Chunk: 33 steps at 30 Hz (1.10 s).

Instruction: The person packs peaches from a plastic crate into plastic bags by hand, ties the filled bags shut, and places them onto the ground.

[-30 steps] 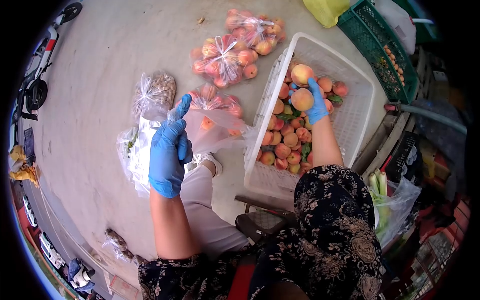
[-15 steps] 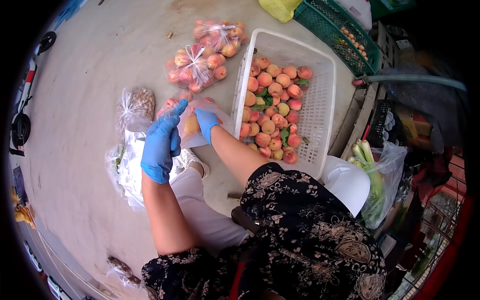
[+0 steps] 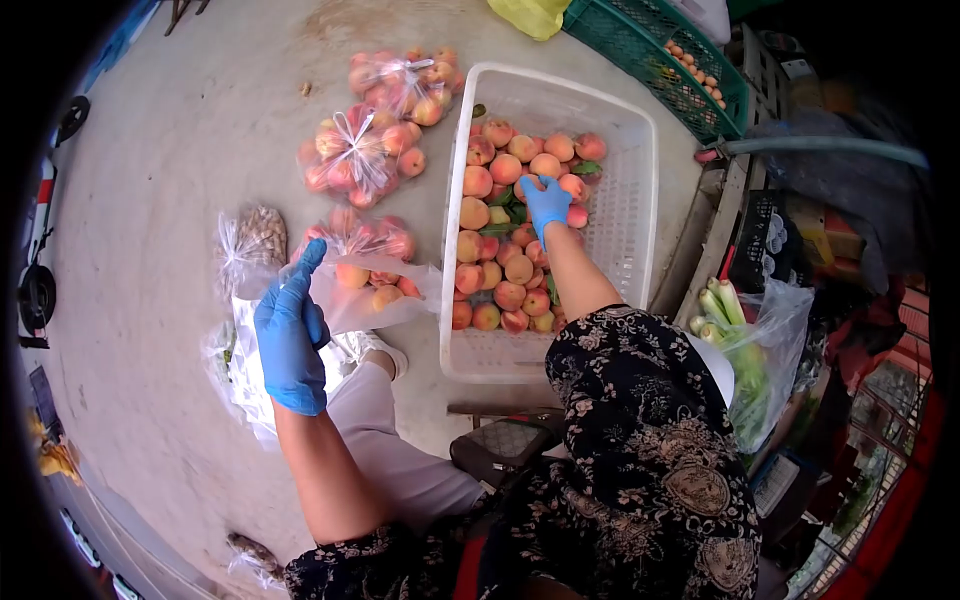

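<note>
My left hand (image 3: 290, 338), in a blue glove, pinches the edge of a thin clear bag (image 3: 345, 300) with several peaches inside. My right hand (image 3: 546, 204), also gloved in blue, reaches into the white crate (image 3: 623, 240) with its fingers spread on the peaches (image 3: 518, 268); no peach is lifted. Green leaves lie among the fruit. Two tied bags of peaches, a nearer one (image 3: 357, 155) and a farther one (image 3: 405, 85), sit on the floor left of the crate.
A bag of peanuts (image 3: 262, 235) lies left of the open bag. A green crate (image 3: 640, 65) with eggs stands at the upper right. Bagged green vegetables (image 3: 745, 365) are at the right, and a brown handbag (image 3: 505, 440) is near my lap.
My right hand carried two peaches from the crate to the open bag, let them go, and has moved back over the crate. My left hand keeps its grip on the bag.
</note>
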{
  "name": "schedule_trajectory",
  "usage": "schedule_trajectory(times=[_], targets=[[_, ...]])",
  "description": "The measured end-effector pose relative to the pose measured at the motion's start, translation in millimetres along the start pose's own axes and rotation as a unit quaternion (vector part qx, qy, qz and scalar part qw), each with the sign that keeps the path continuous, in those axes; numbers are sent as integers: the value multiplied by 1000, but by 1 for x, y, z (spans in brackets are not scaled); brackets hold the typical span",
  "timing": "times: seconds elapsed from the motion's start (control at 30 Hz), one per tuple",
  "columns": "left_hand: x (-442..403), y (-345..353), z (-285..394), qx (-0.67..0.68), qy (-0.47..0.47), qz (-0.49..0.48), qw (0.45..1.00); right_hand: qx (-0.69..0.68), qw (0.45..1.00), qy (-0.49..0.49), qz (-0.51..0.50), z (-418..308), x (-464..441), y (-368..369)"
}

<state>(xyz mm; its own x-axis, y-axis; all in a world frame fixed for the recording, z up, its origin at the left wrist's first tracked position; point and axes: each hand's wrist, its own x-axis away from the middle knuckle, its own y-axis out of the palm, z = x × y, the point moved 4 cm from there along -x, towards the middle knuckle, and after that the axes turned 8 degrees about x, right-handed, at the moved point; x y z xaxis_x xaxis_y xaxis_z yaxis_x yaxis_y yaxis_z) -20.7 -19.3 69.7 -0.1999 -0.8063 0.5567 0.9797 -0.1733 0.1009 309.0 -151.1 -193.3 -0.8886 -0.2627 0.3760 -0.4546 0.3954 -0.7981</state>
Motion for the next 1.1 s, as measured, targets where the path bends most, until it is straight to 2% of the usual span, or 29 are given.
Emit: schedule_trajectory(times=[0.1, 0.23, 0.3, 0.4, 0.5, 0.53, 0.6, 0.67, 0.77, 0.8, 0.87, 0.93, 1.0, 1.1], targets=[[-5, 5, 1, -4, 15, -1, 1000, 87, 986, 98, -102, -13, -28, 31], [-12, 10, 2, -18, 14, 18, 1000, 220, 956, 87, -171, -25, -69, 83], [-15, 11, 1, -23, 21, 17, 999, 220, 955, 110, -167, -33, -61, 78], [-14, 17, 4, -46, 35, 21, 998, 138, 970, 134, -148, -36, -38, 51], [-13, 15, 4, -31, 25, 24, 999, 9, 985, 110, -129, -5, -43, 50], [-12, 12, 4, -25, 19, 22, 999, -131, 970, 106, -173, 2, -38, 44], [-12, 8, 2, -25, 25, -5, 999, -397, 877, 91, -254, 19, -13, 30], [-9, 1, 2, -19, 18, -18, 999, -575, 736, 44, -355, 12, 30, -3], [-5, -5, 1, 7, -8, -41, 999, -652, 511, -52, -558, -32, 126, -49], [-5, -8, 0, 11, -19, -43, 999, -661, 488, -8, -571, -42, 154, -48], [-4, -11, 0, 21, -41, -55, 997, -608, 465, -54, -642, -69, 203, -32], [1, -15, 1, 20, -49, -53, 997, -561, 470, -61, -678, -97, 239, 0], [3, -17, 3, 0, -60, -39, 997, -560, 491, -31, -667, -116, 250, 49], [-2, -30, 6, -7, -24, -28, 999, -447, 742, -136, -481, -136, 244, 104]])
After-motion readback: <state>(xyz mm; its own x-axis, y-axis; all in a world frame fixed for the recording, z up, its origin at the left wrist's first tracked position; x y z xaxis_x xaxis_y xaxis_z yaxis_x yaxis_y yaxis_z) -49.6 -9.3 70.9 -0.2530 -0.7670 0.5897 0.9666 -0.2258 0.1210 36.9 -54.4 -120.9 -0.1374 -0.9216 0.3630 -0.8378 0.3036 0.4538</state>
